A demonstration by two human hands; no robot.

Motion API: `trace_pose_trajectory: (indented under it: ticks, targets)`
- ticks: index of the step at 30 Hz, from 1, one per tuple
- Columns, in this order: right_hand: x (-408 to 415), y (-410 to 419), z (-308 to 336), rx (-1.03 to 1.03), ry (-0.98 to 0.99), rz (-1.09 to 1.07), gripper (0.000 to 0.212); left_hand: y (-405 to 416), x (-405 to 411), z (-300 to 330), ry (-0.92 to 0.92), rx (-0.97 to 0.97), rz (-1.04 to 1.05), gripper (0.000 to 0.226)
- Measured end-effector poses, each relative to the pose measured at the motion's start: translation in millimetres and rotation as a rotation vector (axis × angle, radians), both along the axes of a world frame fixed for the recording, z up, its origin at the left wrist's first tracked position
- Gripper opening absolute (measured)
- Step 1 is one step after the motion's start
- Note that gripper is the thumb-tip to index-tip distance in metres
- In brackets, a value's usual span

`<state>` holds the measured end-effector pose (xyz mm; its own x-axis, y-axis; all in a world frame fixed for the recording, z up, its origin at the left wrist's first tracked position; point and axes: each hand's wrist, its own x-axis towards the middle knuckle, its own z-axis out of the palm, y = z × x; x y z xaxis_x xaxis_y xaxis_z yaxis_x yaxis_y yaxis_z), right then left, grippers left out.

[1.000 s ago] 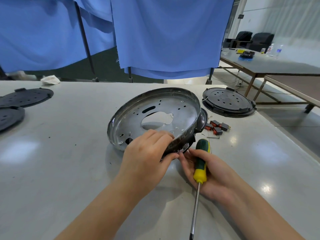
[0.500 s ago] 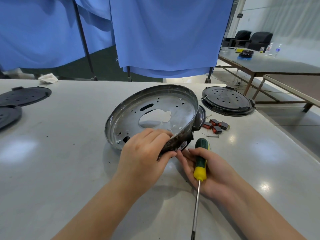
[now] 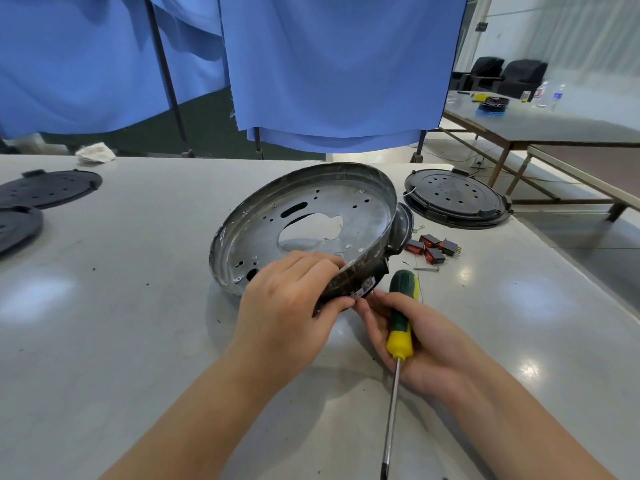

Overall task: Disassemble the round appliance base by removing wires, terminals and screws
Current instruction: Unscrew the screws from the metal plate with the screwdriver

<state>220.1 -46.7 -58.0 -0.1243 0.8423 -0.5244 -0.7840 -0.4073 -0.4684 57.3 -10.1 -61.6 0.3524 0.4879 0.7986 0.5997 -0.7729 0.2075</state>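
Bench [image 3: 104, 341] surface is pale grey and glossy, catching soft blotches of ceiling light and scattered with dark specks. Behind its far edge hang blue cloth screens [image 3: 332, 64] on dark poles; to the right a second long table [image 3: 554, 128] carries bottles and small items, with dark chairs [image 3: 502, 76] past it.

Near the middle of the bench the round appliance base [image 3: 304, 223] sits tilted, its far rim raised and its hollow facing the camera. It is a shallow dish of dull, scuffed metal, pierced by small round holes, a dark slot and one large irregular cut-out. Nothing loose shows inside it.

The left hand [image 3: 291, 306] curls over the near rim, thumb outside and fingers inside, gripping the wall. The right hand [image 3: 415, 341] lies palm up just beside it, fingertips pinching at the labelled edge under the rim, while a screwdriver [image 3: 398, 327] with a green and yellow handle rests across the palm, its steel shaft pointing toward the camera.

Right of the base lie small red and black switches [image 3: 433, 249] and a loose screw [image 3: 426, 268]. Black perforated plastic discs sit at the right [image 3: 457, 199] and at the far left [image 3: 52, 188].
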Motion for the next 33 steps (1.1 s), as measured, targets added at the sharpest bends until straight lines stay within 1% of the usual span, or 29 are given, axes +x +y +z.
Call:
trace_pose_trajectory:
  ticks: [4, 8, 13, 18, 20, 25, 33]
  targets:
    - [-0.6, -0.1, -2.0, 0.002, -0.017, -0.017, 0.017, -0.5, -0.5, 0.4, -0.01, -0.009, 0.011, 0.02]
    - [-1.9, -1.2, -2.8, 0.046, -0.033, -0.007, 0.016, -1.9, -0.7, 1.2, -0.028, -0.014, 0.031, 0.021]
    - [-1.7, -0.2, -3.1, 0.043, -0.029, -0.027, 0.013, -4.8, 2.6, 2.2, -0.052, -0.013, 0.03, 0.021]
    - [-1.8, -1.6, -2.8, 0.09, 0.018, 0.01, 0.024, -7.0, 0.2, 7.7, -0.149, -0.06, 0.014, 0.023]
    - [-2.1, -1.6, -2.2, 0.098, 0.023, 0.011, 0.024, -8.2, -0.1, 9.5, -0.174, -0.065, 0.006, 0.024]
    - [-1.9, -1.6, -0.6, 0.086, 0.019, 0.034, 0.013, -9.4, 1.6, 9.9, -0.159, -0.047, -0.017, 0.021]
    - [0.9, 0.6, -3.2, 0.036, 0.001, 0.036, 0.013, -7.9, 0.1, 8.2, -0.098, -0.026, -0.02, 0.02]
